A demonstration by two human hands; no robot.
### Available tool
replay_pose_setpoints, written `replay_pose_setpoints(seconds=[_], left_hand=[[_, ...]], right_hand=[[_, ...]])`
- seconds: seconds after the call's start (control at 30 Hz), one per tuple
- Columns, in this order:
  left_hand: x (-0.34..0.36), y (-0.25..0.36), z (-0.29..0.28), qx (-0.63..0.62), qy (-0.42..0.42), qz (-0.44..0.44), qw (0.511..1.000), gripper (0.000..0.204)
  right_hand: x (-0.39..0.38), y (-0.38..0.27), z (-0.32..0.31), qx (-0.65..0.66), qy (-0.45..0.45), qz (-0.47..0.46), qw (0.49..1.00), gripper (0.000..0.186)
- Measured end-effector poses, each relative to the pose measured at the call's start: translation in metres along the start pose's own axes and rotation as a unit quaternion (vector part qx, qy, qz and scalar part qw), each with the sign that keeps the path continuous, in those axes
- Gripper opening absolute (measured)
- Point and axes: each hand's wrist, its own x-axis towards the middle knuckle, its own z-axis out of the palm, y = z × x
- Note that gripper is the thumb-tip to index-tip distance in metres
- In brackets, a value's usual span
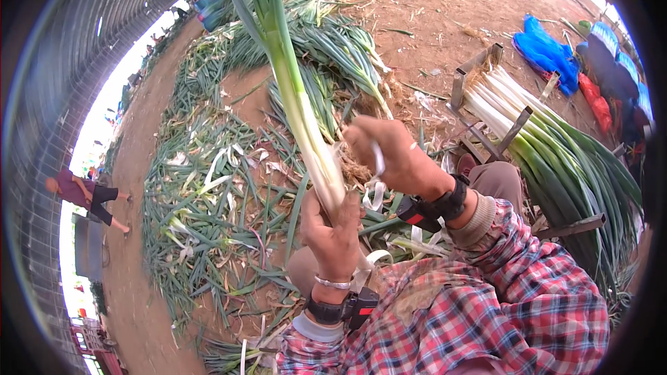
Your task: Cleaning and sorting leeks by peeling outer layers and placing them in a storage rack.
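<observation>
A person in a checked shirt [486, 285] works low over a dirt floor [445, 14], both bare hands in front of the body. The left hand [332, 236] is closed around the white lower end of a leek [295, 90], which stands tilted at the centre, its green leaves running up past the top edge. The right hand [394, 155], blurred, is just beside the leek's white stem, fingers curled in around a pale strip [378, 158]. Loose leaves [201, 194] litter the ground to the left, and more leeks [340, 48] lie in a heap beyond the hands. To the right, a big bundle [549, 146] rests in a rack [514, 132], white ends farther away, near a blue bag [549, 52] and a red bag [594, 101]. Far left, another person [76, 187] is on a path.
</observation>
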Motion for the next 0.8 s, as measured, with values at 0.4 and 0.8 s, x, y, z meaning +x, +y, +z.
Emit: replay_pose_setpoints(seconds=[0.4,0.8], left_hand=[[-0.030,-0.004,-0.009,-0.087,-0.013,-0.041,0.995,0.045],[0.005,0.039,-0.092,-0.165,-0.066,-0.198,0.964,0.045]], right_hand=[[-0.027,-0.014,0.032,0.137,-0.119,0.018,0.983,0.030],[-0.060,-0.038,0.087,0.011,-0.021,-0.168,0.986,0.019]])
